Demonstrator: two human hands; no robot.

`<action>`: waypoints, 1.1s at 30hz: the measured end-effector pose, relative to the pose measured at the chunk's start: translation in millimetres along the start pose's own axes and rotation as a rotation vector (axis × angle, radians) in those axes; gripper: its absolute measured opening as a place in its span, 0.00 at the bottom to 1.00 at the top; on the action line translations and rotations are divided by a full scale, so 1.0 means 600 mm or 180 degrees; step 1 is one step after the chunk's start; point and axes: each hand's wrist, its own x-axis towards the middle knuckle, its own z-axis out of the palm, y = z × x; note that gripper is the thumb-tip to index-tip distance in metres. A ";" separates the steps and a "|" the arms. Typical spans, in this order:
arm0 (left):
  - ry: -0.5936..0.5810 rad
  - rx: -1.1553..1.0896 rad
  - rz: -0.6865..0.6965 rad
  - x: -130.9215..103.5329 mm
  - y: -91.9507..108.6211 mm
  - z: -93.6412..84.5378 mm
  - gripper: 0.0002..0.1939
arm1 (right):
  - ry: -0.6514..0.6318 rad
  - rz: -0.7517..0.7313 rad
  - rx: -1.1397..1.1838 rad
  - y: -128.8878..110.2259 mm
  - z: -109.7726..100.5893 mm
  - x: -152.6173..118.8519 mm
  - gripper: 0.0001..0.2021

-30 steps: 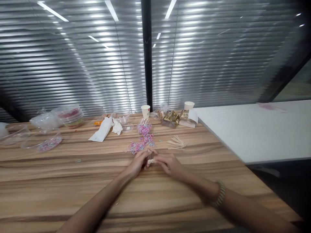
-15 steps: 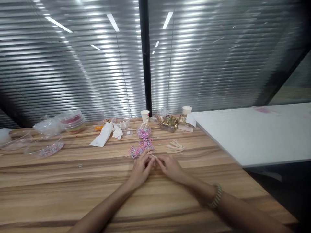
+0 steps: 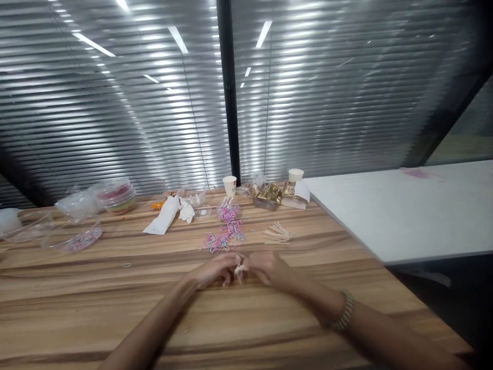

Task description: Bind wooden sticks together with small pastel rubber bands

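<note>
1. Wooden table (image 3: 108,308): on my remote feed, I observe it bearing the coloured pile (image 3: 219,240).
2. Right hand (image 3: 271,268): near side of the pile, fingertips pinching.
3. Left hand (image 3: 215,270): same side; blurred, finger grip I cannot tell.
4. Pale sticks (image 3: 280,234): right of the pile.
5. Small pale piece (image 3: 241,269): pinched, near side of the pile.

Pale piece (image 3: 241,269) blurred, seemingly partly hidden by fingers (image 3: 257,261), forearms (image 3: 156,313) cut off below

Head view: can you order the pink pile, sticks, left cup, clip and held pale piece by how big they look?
1. Pink pile
2. Sticks, as spread
3. Left cup
4. Clip
Pale piece: blurred, partly covered, so unranked
</note>
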 end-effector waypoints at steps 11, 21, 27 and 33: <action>0.0678 0.0240 -0.0017 0.004 0.002 0.004 0.21 | -0.0442 0.0426 -0.1116 0.011 0.006 -0.001 0.18; 0.1940 -0.0491 0.1056 0.007 0.011 0.004 0.20 | 0.0004 0.1663 0.0288 -0.008 -0.005 0.007 0.26; 0.2550 -0.0239 0.1404 0.014 -0.001 -0.013 0.19 | 0.0076 0.1672 0.0936 -0.018 -0.019 0.015 0.27; 0.1853 0.0914 0.1280 0.017 -0.015 0.018 0.16 | 0.0034 0.1416 0.0942 -0.016 -0.011 0.010 0.25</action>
